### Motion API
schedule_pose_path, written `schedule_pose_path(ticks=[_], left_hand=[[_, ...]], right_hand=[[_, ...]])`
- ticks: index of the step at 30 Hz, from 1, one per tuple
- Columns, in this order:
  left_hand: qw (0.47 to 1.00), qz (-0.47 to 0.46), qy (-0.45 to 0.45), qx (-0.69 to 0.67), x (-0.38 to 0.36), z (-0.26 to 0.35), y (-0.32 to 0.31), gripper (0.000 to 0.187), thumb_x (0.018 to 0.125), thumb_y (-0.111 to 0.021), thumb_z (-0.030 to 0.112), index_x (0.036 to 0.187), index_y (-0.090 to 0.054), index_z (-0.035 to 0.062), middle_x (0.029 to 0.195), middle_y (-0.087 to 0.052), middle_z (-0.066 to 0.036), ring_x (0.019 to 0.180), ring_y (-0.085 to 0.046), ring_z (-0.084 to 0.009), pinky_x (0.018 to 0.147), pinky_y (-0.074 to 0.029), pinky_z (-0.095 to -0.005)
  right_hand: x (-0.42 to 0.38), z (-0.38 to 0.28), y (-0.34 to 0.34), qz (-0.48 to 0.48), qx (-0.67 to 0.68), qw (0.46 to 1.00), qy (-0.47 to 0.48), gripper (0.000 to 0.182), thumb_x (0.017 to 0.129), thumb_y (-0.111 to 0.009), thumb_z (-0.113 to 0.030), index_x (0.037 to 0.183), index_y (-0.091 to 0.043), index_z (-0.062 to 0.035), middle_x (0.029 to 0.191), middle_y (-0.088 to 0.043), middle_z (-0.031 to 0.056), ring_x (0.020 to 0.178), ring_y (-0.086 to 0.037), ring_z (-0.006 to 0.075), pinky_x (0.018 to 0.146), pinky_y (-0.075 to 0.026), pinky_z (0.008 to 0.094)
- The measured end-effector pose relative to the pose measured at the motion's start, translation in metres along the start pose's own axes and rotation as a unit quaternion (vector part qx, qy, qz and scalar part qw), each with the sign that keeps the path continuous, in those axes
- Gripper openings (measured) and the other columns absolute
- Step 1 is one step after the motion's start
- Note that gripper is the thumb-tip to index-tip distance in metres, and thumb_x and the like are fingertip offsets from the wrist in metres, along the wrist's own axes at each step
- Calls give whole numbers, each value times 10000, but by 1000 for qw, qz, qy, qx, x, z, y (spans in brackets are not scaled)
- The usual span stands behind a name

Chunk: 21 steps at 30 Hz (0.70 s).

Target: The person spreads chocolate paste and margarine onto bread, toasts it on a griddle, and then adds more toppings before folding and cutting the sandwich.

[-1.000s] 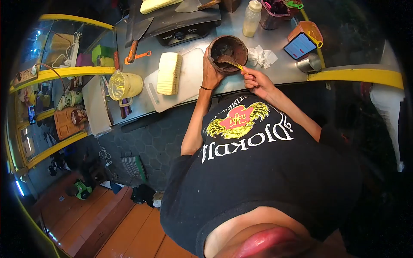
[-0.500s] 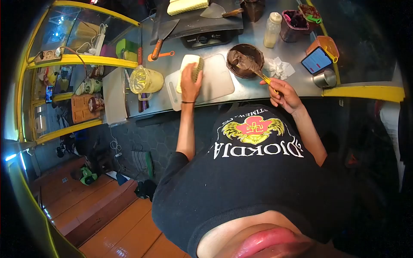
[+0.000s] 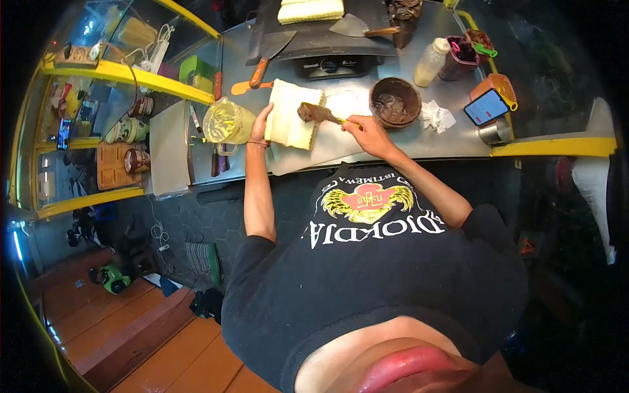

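Note:
My left hand (image 3: pixel 260 126) grips the left edge of a pale loaf of bread (image 3: pixel 288 108), which lies opened out over the white cutting board (image 3: pixel 344 147). Its thumb points up along the crust, and the other fingers are hidden behind the bread. In my right hand (image 3: pixel 370 135) is a yellow-handled spreader (image 3: pixel 316 113), its head thickly coated in brown chocolate spread and held over the bread's right half. Farther right stands a dark bowl (image 3: pixel 395 103) with chocolate spread smeared inside.
A tub of yellow spread (image 3: pixel 227 122) stands left of the bread. Behind are an orange-handled knife (image 3: pixel 261 71) and a black griddle (image 3: pixel 314 42) bearing more bread (image 3: pixel 310 10) and a scraper (image 3: pixel 354 26). Crumpled tissue (image 3: pixel 438 118), a bottle (image 3: pixel 432 62) and a phone (image 3: pixel 485 107) sit right.
The bread has been opened out, and my left hand has moved from its top to its left edge. My right hand has brought the chocolate-loaded spreader from the bowl leftward over the bread.

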<state>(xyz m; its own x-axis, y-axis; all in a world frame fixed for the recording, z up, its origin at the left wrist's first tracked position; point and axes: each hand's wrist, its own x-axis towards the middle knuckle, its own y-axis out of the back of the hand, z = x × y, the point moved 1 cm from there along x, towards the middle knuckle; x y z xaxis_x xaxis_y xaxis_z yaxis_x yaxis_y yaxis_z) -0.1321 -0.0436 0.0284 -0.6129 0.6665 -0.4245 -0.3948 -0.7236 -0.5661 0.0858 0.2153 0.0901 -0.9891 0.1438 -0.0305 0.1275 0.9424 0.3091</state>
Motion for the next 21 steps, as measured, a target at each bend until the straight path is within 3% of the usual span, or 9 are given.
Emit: schedule_pose_path(ticks=[5, 6, 9, 12, 14, 16, 18, 20, 21], left_hand=[[981, -120, 24, -150, 13, -9, 22, 452, 1029, -437, 328, 1361, -488, 25, 1276, -612, -142, 1097, -647, -257, 949, -537, -414], [978, -132, 21, -162, 14, -11, 26, 447, 1032, -434, 329, 1355, -496, 28, 1282, -609, -141, 1117, -637, -256, 965, -528, -417], [970, -174, 38, -168, 31, -7, 35, 455, 1040, -416, 323, 1375, -476, 22, 1306, -593, -143, 1141, -621, -258, 985, -511, -412], [977, -164, 46, -132, 27, 0, 28, 443, 1040, -419, 312, 1382, -468, 34, 1315, -587, -118, 1151, -607, -225, 981, -502, -377], [973, -197, 59, -108, 24, 5, 22, 445, 1041, -417, 301, 1394, -456, 33, 1338, -572, -111, 1187, -585, -222, 1009, -481, -372], [957, -247, 62, -141, 29, 2, 25, 450, 1045, -398, 271, 1429, -418, 37, 1381, -538, -122, 1235, -553, -226, 1046, -450, -373], [975, -199, 24, -97, 31, -3, 25, 441, 1049, -384, 263, 1432, -415, 47, 1381, -538, -115, 1235, -554, -223, 1052, -446, -371], [965, -220, 82, -117, 32, -2, 27, 435, 1050, -381, 257, 1433, -416, 54, 1376, -544, -102, 1222, -564, -217, 1043, -454, -365], [958, -240, 102, -120, 27, 2, 22, 429, 1048, -394, 257, 1427, -425, 59, 1363, -553, -94, 1196, -582, -216, 1028, -467, -366]], right_hand=[[43, -13, -50, 101, -90, 989, 53, 264, 925, -527, -237, 885, -615, 8, 758, -617, 259, 741, -601, 468, 665, -456, 510], [42, -10, -62, 104, -93, 989, 48, 264, 925, -527, -237, 885, -615, 8, 758, -617, 259, 741, -601, 468, 665, -456, 510], [31, -24, -87, -134, -212, 966, 55, 234, 934, -529, -162, 1016, -656, 17, 880, -659, 271, 811, -651, 422, 740, -481, 489], [5, -32, -94, -195, -118, 971, 75, 227, 926, -523, -179, 967, -660, -3, 783, -636, 266, 792, -626, 456, 736, -468, 531], [-1, -27, -83, -159, -93, 975, 122, 236, 942, -532, -184, 1001, -664, 3, 724, -626, 232, 689, -626, 383, 672, -466, 473], [2, -32, -59, -68, -80, 994, -2, 253, 956, -546, -219, 969, -651, 11, 672, -592, 189, 585, -538, 267, 604, -434, 395], [4, -41, -51, 83, -65, 994, -21, 254, 962, -545, -224, 954, -640, 12, 627, -536, 145, 565, -438, 189, 571, -393, 338], [24, -16, -43, 143, -164, 971, 103, 250, 963, -552, -214, 999, -639, 19, 630, -526, 127, 598, -539, 156, 569, -433, 357], [29, -15, -38, 57, -110, 992, 18, 267, 965, -559, -220, 1049, -647, 17, 657, -551, 106, 615, -557, 151, 560, -458, 346]])
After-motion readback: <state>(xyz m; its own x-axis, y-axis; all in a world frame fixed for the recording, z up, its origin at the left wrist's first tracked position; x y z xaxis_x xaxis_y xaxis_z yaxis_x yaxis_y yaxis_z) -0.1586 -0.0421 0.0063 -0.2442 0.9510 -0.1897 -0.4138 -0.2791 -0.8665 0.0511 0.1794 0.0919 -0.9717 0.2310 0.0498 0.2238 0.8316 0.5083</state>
